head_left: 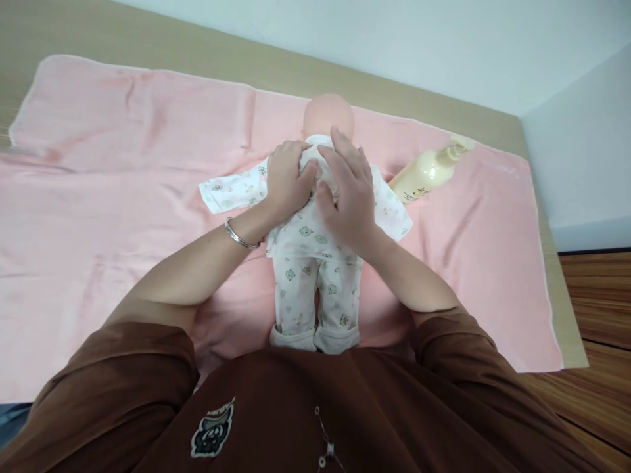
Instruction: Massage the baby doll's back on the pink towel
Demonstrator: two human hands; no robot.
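Observation:
A baby doll [328, 115] lies on its back on a pink blanket [123, 197], head away from me. It wears a white printed top [231, 190] and matching trousers [315, 289]. My left hand [286, 180] rests on the doll's chest at the collar, fingers curled and pinching the fabric. My right hand [348, 190] lies over the chest beside it, fingers bent onto the top near the neck. A silver bangle [239, 235] circles my left wrist.
A cream pump bottle [426, 172] lies on its side on the blanket, right of the doll's shoulder. The blanket covers a tan bed surface [566, 328] against a pale wall. Wooden floor [601, 309] shows at the right.

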